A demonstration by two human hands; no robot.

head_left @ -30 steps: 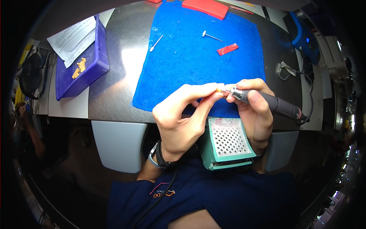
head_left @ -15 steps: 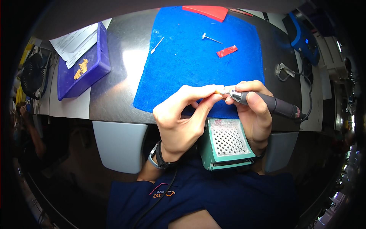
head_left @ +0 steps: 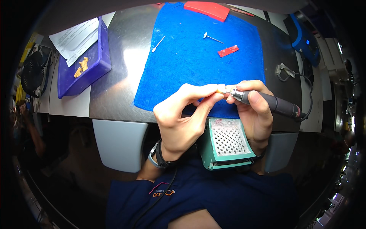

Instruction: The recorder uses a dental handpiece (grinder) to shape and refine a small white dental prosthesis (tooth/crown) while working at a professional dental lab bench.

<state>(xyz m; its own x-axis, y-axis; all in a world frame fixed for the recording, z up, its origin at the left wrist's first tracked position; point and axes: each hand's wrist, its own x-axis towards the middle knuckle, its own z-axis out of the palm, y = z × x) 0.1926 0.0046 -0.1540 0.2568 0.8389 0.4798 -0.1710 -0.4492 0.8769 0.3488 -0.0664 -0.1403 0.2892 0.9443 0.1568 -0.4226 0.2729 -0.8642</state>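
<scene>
The left hand [head_left: 182,110] was pinched nearly closed on a small yellow and white piece [head_left: 221,89]. The right hand [head_left: 257,122] was curled around a dark rotary handpiece [head_left: 280,106], its thin metal tip [head_left: 228,92] right by the piece. The piece was up over the near part of a blue towel [head_left: 202,63].

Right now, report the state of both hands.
Left hand: closed, pinching a small yellowish piece.
Right hand: closed, holding a dark pen-shaped tool.
</scene>
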